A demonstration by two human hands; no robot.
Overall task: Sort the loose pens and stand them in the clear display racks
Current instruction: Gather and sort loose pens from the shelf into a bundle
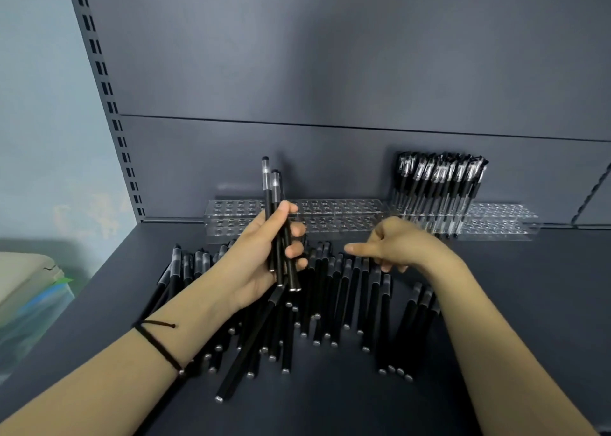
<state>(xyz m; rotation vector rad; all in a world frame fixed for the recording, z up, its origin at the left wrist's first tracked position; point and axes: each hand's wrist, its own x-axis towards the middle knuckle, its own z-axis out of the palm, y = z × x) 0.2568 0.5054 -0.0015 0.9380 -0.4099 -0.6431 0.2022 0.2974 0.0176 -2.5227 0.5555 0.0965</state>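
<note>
Several loose black pens [334, 303] lie in a heap on the dark shelf. My left hand [264, 257] grips a small bundle of upright black pens [272, 204], their clear caps pointing up. My right hand [396, 247] hovers over the heap to the right, thumb pointing left, fingers loosely curled downward and holding nothing. Two clear display racks stand against the back panel: the left rack [330, 215] shows only holes, the right rack [502, 220] holds several upright pens [436, 187] at its left end.
The dark shelf [330, 409] ends at its left edge, beyond which a pale bin and blue-green plastic items [29, 290] sit lower down. A slotted metal upright [105, 105] rises at the shelf's back left corner. A grey back panel [330, 72] stands behind the racks.
</note>
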